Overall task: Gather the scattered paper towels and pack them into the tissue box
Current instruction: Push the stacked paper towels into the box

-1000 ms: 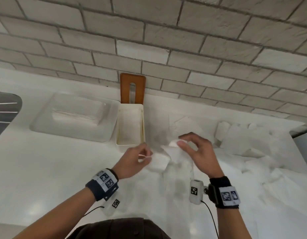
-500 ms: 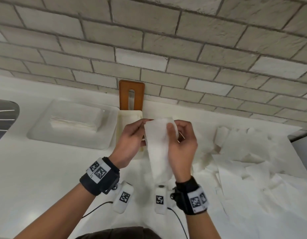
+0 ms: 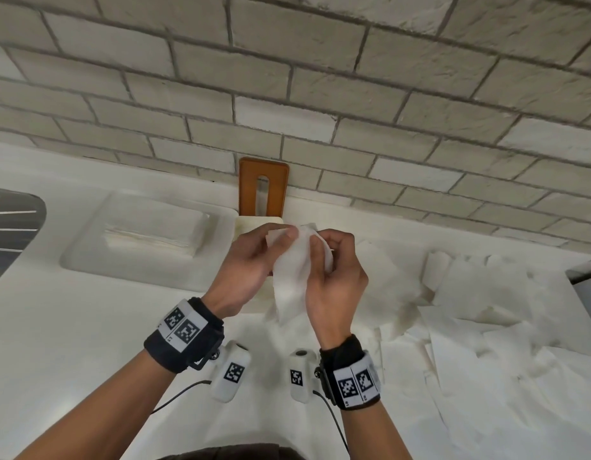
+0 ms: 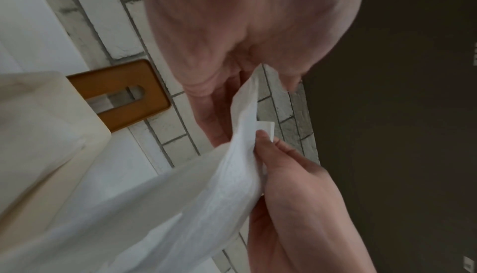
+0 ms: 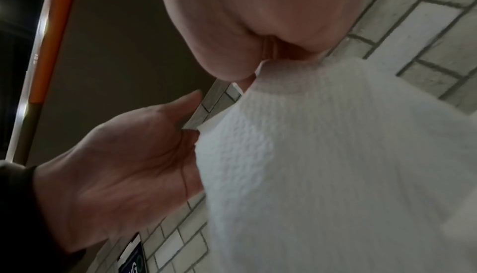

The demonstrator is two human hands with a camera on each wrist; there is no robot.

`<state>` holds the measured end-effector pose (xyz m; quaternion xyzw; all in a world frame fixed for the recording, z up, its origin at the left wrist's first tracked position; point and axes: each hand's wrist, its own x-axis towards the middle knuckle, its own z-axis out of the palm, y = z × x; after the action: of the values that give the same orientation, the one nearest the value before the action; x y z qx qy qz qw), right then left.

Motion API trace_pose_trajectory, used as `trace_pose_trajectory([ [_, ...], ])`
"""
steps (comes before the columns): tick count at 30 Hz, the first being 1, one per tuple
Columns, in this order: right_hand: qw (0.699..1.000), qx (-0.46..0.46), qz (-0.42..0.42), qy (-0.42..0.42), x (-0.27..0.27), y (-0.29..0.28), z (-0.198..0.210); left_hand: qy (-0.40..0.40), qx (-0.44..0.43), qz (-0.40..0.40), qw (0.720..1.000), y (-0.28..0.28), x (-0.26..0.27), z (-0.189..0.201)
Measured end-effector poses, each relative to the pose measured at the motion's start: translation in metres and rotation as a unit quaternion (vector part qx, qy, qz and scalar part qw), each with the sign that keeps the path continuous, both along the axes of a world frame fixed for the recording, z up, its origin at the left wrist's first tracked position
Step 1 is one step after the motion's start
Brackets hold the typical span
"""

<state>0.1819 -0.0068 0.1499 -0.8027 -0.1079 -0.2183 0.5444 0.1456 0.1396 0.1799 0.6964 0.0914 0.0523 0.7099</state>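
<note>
Both hands hold one white paper towel (image 3: 292, 270) up in the air in front of the cream tissue box (image 3: 246, 224), which they mostly hide. My left hand (image 3: 254, 260) pinches the towel's top left edge. My right hand (image 3: 333, 270) pinches its right edge between thumb and fingers. The sheet (image 4: 206, 185) hangs down between the hands; its embossed surface (image 5: 322, 165) fills the right wrist view. The box's orange-brown slotted lid (image 3: 263, 186) leans upright against the brick wall behind it. Several loose towels (image 3: 469, 310) lie scattered on the white counter to the right.
A shallow white tray (image 3: 88, 260) holding a flat stack of folded towels (image 3: 154, 234) sits left of the box. A dark rack edge (image 3: 12, 224) shows at the far left. The brick wall (image 3: 320, 111) runs along the counter's back.
Both hands lifted a towel off the counter and brought it up in front of the box. Over the last half second they shifted only slightly, closer together on its top edge.
</note>
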Motion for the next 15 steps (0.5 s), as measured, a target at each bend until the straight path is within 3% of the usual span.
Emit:
trace_pose_trajectory([
  [2, 1.0, 0.009, 0.009, 0.017, 0.002, 0.003, -0.001, -0.02, 0.129, 0.014, 0.991, 0.007, 0.006, -0.005],
  [4, 0.996, 0.057, 0.038, 0.061, 0.002, 0.007, 0.002, -0.022, 0.181, 0.017, 0.983, 0.012, 0.013, -0.005],
  [8, 0.955, 0.177, 0.157, 0.181, -0.003, 0.012, -0.007, -0.043, 0.111, 0.023, 0.993, 0.027, 0.029, -0.002],
  [12, 0.955, 0.15, 0.154, 0.204, -0.008, 0.016, -0.039, -0.065, 0.076, 0.096, 0.99, 0.048, 0.055, -0.01],
  [15, 0.972, 0.05, 0.142, 0.183, -0.005, 0.024, -0.057, -0.046, 0.109, 0.133, 0.984, 0.065, 0.073, -0.026],
])
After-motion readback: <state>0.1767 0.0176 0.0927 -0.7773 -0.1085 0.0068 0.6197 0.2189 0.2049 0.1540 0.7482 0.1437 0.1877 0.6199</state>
